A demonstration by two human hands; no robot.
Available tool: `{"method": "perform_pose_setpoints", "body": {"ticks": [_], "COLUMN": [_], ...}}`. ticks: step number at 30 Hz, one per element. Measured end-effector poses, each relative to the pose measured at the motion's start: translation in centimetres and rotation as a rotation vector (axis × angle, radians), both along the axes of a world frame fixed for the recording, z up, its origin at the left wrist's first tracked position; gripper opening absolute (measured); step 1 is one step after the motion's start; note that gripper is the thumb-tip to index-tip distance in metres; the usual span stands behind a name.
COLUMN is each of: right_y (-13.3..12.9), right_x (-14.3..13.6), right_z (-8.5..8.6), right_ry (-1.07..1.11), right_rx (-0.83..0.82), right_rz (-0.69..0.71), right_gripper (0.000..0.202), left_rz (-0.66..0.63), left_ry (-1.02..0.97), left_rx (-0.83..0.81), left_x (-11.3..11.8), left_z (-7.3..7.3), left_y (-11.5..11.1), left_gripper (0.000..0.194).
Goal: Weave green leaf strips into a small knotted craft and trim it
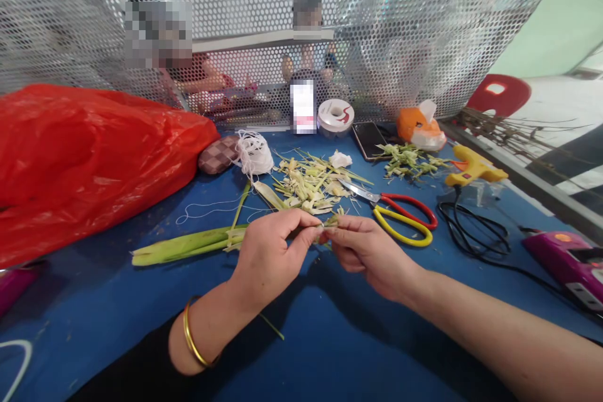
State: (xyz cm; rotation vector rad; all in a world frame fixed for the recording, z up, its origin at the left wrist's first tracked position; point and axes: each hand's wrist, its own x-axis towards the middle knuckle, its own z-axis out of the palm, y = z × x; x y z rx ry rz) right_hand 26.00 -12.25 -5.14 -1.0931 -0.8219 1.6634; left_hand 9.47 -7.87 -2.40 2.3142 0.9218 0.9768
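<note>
My left hand [271, 251] and my right hand [370, 251] meet above the blue table, fingertips pinched together on a small piece of green leaf strip [332, 222]. Most of that piece is hidden by the fingers. Under and left of my left hand lies a bundle of long green leaves [181, 246]. Just beyond the hands is a heap of pale leaf scraps [306, 182]. Scissors [407, 218] with one red and one yellow handle rest right of the heap, blades pointing toward it. White thread [255, 154] sits in a loose bundle behind the leaves.
A large red plastic bag [94, 169] fills the left side. Along the back stand a lit phone [303, 107], a ribbon spool [335, 116], a dark phone [370, 140] and an orange tissue pack [419, 127]. At right are a yellow glue gun [473, 166], its black cord and a purple power strip [565, 257].
</note>
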Motion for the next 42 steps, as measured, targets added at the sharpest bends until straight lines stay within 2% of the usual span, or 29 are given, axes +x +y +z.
{"method": "perform_pose_setpoints", "body": {"ticks": [3,6,8,12,17,22,28,31,34,39,42], "right_y": [-0.6,-1.2,-1.4,-1.7,-1.4,-0.8,0.2,0.8,1.2,0.9,0.4], "right_x": [-0.6,-0.6,-0.4,0.0,-0.3,-0.3,1.6,2.3,2.2,1.0,0.1], "right_z": [-0.3,-0.4,-0.2,0.3,-0.2,-1.0,0.4,1.0,0.9,0.0,-0.5], "right_ry": [-0.24,-0.626,-0.805,-0.92,-0.93,-0.969,-0.976,-0.836,-0.614,-0.228,-0.242], "right_rx": [0.151,0.479,0.663,0.851,0.951,0.922,0.752,0.612,0.402,0.053,0.08], "right_rz": [-0.058,-0.097,-0.097,-0.074,-0.055,-0.024,-0.026,-0.02,-0.016,-0.022,-0.032], "right_gripper": [0.023,0.021,0.02,0.023,0.022,0.023,0.02,0.021,0.023,0.027,0.025], "left_rz": [0.078,0.09,0.073,0.046,0.018,0.023,-0.046,-0.098,-0.123,-0.087,-0.015], "left_ry": [0.042,0.087,0.118,0.142,0.163,0.235,0.256,0.171,0.082,0.002,0.002], "left_rx": [0.148,0.191,0.175,0.115,0.07,-0.037,-0.317,-0.475,-0.568,-0.55,-0.435], "left_x": [-0.1,-0.1,-0.1,0.1,0.0,0.1,0.2,0.3,0.3,0.4,0.3], "left_z": [-0.5,-0.9,-1.1,-1.2,-1.4,-1.9,-1.0,-0.4,-0.1,0.1,-0.1], "left_y": [0.1,0.1,0.1,-0.1,-0.4,-0.2,0.3,0.4,0.4,0.5,0.6], "left_gripper": [0.009,0.012,0.012,0.012,0.015,0.021,0.016,0.014,0.012,0.011,0.012]}}
